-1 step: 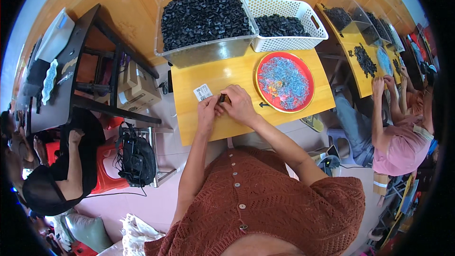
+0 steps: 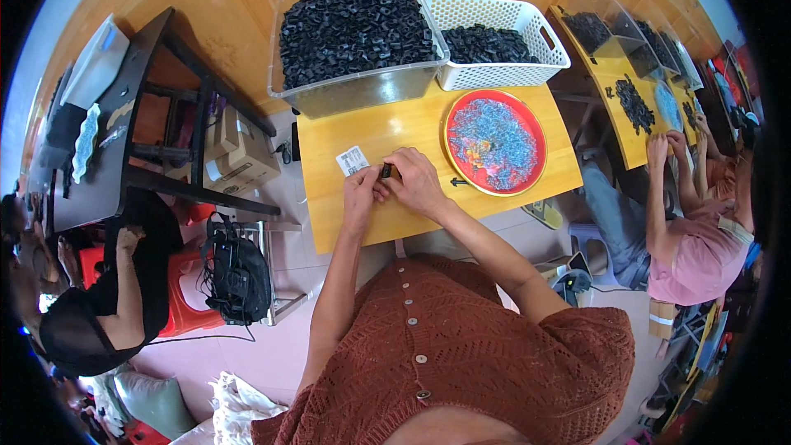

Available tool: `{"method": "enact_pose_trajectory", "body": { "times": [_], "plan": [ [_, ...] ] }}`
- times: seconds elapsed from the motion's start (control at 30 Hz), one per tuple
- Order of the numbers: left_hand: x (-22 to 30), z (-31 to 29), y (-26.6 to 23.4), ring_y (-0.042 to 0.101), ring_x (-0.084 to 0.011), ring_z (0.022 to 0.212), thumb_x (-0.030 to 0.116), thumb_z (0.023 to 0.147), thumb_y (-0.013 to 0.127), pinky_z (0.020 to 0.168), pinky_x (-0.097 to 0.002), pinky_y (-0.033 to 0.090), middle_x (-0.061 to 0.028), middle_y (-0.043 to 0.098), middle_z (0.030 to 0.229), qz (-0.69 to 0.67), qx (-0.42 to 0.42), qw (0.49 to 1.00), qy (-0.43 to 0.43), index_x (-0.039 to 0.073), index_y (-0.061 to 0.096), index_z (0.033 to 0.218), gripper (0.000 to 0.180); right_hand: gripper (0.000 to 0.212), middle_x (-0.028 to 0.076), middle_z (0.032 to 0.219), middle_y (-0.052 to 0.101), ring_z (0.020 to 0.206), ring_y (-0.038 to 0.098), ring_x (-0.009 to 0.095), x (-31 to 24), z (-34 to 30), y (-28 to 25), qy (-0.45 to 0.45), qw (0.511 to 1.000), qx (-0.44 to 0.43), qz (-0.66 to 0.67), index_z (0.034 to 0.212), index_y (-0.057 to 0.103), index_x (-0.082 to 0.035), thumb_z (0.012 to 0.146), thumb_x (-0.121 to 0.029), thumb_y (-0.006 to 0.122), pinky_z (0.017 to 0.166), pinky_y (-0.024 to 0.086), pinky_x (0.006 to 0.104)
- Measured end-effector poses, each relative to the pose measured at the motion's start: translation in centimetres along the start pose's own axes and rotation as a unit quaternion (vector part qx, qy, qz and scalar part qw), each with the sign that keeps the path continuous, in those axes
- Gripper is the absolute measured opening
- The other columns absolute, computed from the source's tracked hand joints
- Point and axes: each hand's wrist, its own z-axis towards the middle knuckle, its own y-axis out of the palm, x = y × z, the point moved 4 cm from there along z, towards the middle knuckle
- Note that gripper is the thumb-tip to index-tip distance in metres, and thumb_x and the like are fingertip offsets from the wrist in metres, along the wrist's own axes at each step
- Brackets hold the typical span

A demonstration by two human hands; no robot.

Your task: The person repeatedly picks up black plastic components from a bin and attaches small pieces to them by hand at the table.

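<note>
One yellow tabletop [image 2: 395, 128] spreads before the person, its near edge close to the waist of a rust-brown knitted top [image 2: 478, 321] with buttons down the front. Off to the right, a second yellow tabletop [image 2: 611, 122] carries more bins and a dark heap; a co-worker in a pink shirt [image 2: 696, 259] sits by it, arms stretched over its edge.

Biggest of the containers is a clear bin [image 2: 362, 99] at the far left of the nearer tabletop, heaped with black pieces. Just beside it on the right stands a white perforated basket [image 2: 504, 76], only partly filled with black pieces. Nearer the person, at the right, lies a round red tray [image 2: 537, 136] with a yellowish rim, covered with a loose spread of small silvery-blue items.

Both hands meet left of the tray, above the tabletop. The right hand [image 2: 417, 184] has thumb and fingers pinched on a small black piece [image 2: 386, 170]; the left hand [image 2: 361, 191] is closed on its other side, fingertips bunched together. The piece sits between them, partly covered by fingers. Just beyond the left hand lies a white printed card [image 2: 352, 160]. Smaller again, a loose black part [image 2: 459, 182] rests near the tray's lower left.
</note>
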Motion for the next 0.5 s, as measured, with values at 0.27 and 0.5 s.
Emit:
{"method": "enact_pose_trajectory", "body": {
  "times": [0.27,0.5],
  "plan": [
    [0.55,0.17,0.42,0.048,-0.0052,0.052,0.011,0.082,0.061,0.046,-0.0184,0.036,0.0005,0.058,0.064,0.084,-0.021,0.994,0.066,-0.001,0.065,0.087,0.014,0.028,0.012,0.087,0.053,0.085,0.051,0.030,-0.52,-0.27,0.38,-0.024,0.999,0.002,-0.030,0.090,0.054,-0.002,0.062,-0.002,0.060,0.073,0.041,0.0380],
    [0.20,-0.01,0.28,0.050,-0.0075,0.064,0.004,0.078,0.064,0.056,-0.0204,0.040,-0.0012,0.056,0.071,0.086,0.019,0.991,0.105,-0.004,0.065,0.084,0.011,0.029,0.013,0.088,0.050,0.086,0.050,0.031,-0.93,-0.46,0.14,-0.033,0.999,0.003,0.016,0.091,0.052,-0.001,0.063,0.000,0.057,0.074,0.042,0.0396]
  ]
}}
